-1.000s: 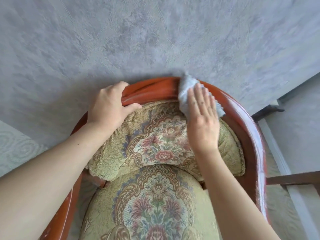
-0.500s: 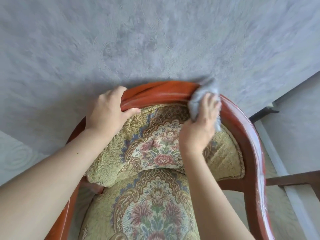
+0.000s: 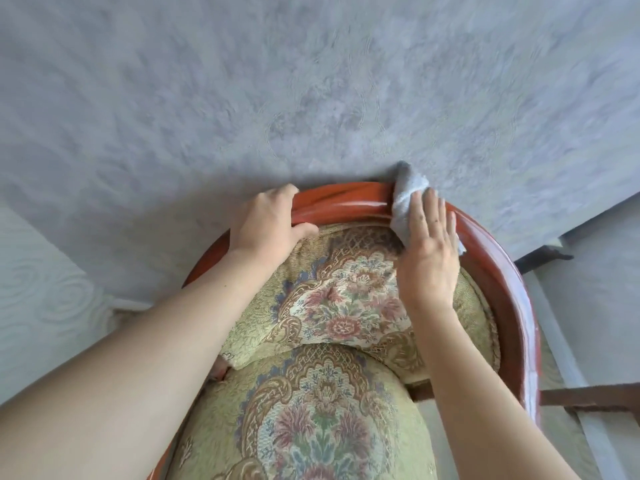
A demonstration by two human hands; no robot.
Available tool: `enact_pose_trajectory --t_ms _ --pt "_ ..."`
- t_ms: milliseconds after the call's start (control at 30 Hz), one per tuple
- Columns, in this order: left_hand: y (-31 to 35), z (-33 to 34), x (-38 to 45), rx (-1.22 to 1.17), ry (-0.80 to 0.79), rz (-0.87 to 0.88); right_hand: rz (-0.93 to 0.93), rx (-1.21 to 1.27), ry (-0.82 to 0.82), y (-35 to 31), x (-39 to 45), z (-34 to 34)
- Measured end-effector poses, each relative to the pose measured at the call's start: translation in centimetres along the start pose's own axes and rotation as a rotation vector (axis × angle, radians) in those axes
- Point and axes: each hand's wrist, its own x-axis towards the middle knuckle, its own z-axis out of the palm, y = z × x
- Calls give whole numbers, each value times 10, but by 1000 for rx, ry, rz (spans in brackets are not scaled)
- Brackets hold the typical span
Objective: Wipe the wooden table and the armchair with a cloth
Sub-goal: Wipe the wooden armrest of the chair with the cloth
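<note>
The armchair has a curved, glossy red-brown wooden back rail (image 3: 349, 199) and floral tapestry cushions (image 3: 346, 299). A small grey cloth (image 3: 407, 195) lies over the top of the rail, right of centre. My right hand (image 3: 427, 258) presses flat on the cloth with straight fingers, palm against the rail's inner side. My left hand (image 3: 268, 223) grips the rail further left, fingers curled over its far edge and thumb on the cushion. The wooden table is not in view.
A grey patterned wall (image 3: 311, 98) stands directly behind the chair. At the right, a dark wooden bar (image 3: 588, 398) sticks out near the chair's arm, beside a pale baseboard strip (image 3: 568, 341).
My right hand curled and bunched the cloth further right on the rail half a second ago; it has now flattened out again with the cloth on the rail's top. My left hand kept its grip.
</note>
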Motion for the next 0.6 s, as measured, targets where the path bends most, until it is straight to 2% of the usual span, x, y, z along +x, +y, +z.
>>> enact_pose_trajectory --t_ms 100,167,333,467,533,600 --pt "-2 1 0 39 16 9 234 65 51 -16 1 3" --pt "-4 2 1 42 33 1 289 142 85 -44 7 10" --pt "-6 6 1 30 35 1 -91 216 -3 -91 -7 31" --pt "-7 6 1 40 64 16 -406 62 -44 -58 -1 24" --pt "-7 4 2 52 28 34 -414 -30 -10 -26 3 18" --pt "-9 3 1 99 -12 47 -275 -75 16 7 2 8"
